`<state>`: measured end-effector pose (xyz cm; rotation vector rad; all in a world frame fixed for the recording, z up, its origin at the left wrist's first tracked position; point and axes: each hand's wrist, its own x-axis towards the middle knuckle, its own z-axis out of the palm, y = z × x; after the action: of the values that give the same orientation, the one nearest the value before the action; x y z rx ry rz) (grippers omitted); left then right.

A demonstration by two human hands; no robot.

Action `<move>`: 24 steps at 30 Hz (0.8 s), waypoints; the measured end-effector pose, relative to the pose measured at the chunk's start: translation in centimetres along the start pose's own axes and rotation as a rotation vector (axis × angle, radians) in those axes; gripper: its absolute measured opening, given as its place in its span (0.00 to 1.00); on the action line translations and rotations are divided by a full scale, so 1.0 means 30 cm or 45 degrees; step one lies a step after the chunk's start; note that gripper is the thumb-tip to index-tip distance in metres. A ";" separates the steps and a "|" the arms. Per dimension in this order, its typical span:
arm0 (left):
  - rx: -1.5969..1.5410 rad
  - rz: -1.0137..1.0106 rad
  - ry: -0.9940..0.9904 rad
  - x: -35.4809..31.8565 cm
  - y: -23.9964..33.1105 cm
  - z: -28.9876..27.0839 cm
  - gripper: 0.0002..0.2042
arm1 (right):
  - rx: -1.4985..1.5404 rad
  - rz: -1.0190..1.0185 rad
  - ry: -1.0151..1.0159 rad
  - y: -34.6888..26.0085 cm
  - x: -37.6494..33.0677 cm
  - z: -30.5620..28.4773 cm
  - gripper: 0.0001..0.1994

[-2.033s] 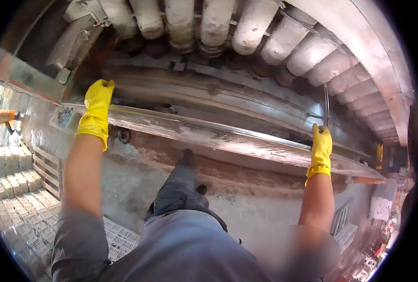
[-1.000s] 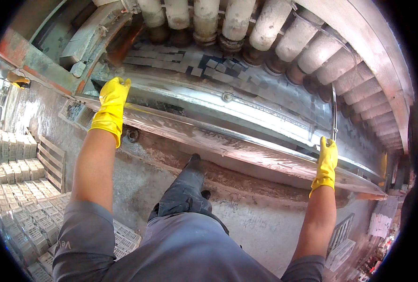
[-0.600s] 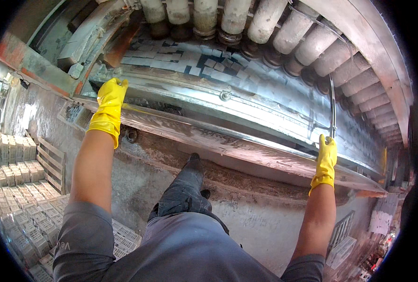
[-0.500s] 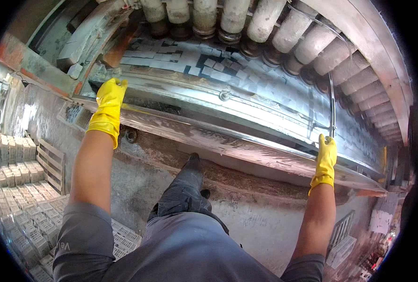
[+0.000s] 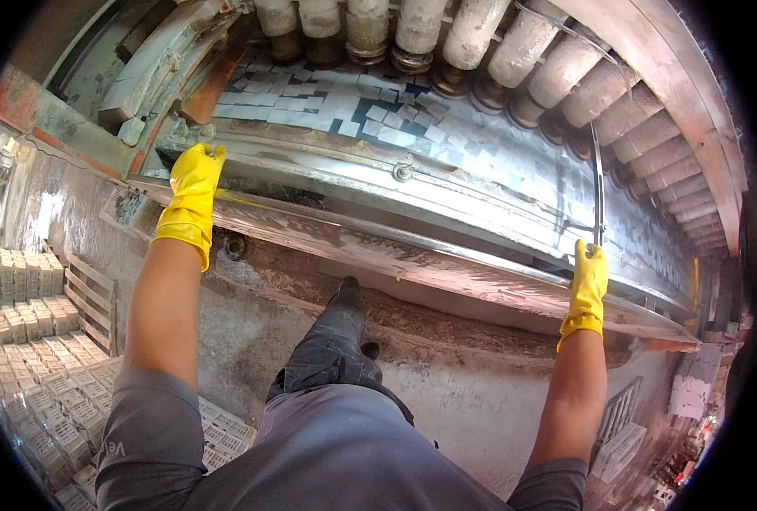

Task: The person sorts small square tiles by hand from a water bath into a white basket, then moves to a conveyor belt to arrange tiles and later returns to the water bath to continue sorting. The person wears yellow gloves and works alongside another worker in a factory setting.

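Head view: two hands in yellow rubber gloves, spread wide, at a long grey metal panel with a shiny rounded edge [image 5: 395, 241].
The left hand [image 5: 197, 183] is curled at the panel's left end; the right hand [image 5: 589, 281] is curled well apart from it toward the right, at the near end of a thin upright metal rod [image 5: 599, 183]. Whether either hand is clamped on something, I cannot tell, as the gloves hide the contact. The panel crosses between them, in front of the person. Beyond it lie a pale metal ledge [image 5: 310, 166], a bed of scattered whitish rectangular pieces [image 5: 280, 106] and, farthest, a row of dusty grey cylinders [image 5: 472, 38]. Near left stands a slatted wooden pallet [image 5: 90, 298].
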<state>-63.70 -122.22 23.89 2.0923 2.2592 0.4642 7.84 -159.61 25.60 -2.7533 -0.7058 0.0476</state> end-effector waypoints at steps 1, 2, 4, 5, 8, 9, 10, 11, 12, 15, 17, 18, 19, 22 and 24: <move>0.002 0.001 0.000 0.000 0.000 -0.001 0.24 | -0.001 -0.020 0.006 0.000 -0.002 -0.001 0.34; 0.004 0.002 0.000 0.001 -0.005 0.002 0.24 | -0.002 -0.039 0.012 0.000 -0.004 -0.003 0.34; 0.008 0.004 0.000 0.003 -0.013 0.007 0.25 | 0.029 0.012 -0.014 0.005 0.003 0.005 0.34; 0.011 -0.005 -0.005 0.001 -0.006 0.004 0.25 | 0.044 0.039 -0.027 0.006 0.005 0.006 0.34; 0.018 -0.026 -0.020 -0.001 0.005 -0.003 0.25 | -0.001 -0.043 -0.006 0.007 0.000 0.000 0.34; 0.020 -0.030 -0.026 0.002 0.000 -0.004 0.25 | 0.009 -0.038 -0.011 0.000 -0.003 -0.002 0.34; 0.023 -0.034 -0.031 0.004 -0.005 -0.004 0.25 | 0.019 -0.033 -0.015 -0.007 -0.007 -0.004 0.34; 0.025 -0.027 -0.025 0.002 -0.001 -0.005 0.25 | 0.026 -0.026 -0.019 -0.010 -0.012 -0.008 0.34; 0.027 -0.021 -0.020 -0.001 0.003 -0.007 0.24 | 0.016 -0.032 -0.010 -0.007 -0.011 -0.007 0.34; -0.002 -0.017 -0.035 0.000 0.000 -0.005 0.24 | 0.007 -0.017 -0.017 -0.005 -0.007 -0.005 0.34; -0.017 -0.018 -0.044 0.006 -0.006 -0.003 0.24 | 0.031 0.041 -0.057 -0.016 -0.003 -0.007 0.34; -0.016 -0.017 -0.041 0.010 -0.008 -0.002 0.25 | 0.030 0.048 -0.059 -0.016 0.002 -0.005 0.35; -0.016 -0.016 -0.039 0.014 -0.010 0.000 0.25 | 0.029 0.054 -0.062 -0.012 0.010 0.000 0.35; -0.003 -0.025 -0.033 0.013 -0.007 -0.002 0.25 | 0.016 0.051 -0.061 -0.019 0.014 0.000 0.35; -0.013 -0.026 -0.032 0.015 -0.003 -0.003 0.25 | 0.016 0.050 -0.052 -0.018 0.011 -0.002 0.34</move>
<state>-63.84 -121.81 24.03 2.0564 2.2575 0.4456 7.89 -159.01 25.82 -2.7616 -0.6593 0.1168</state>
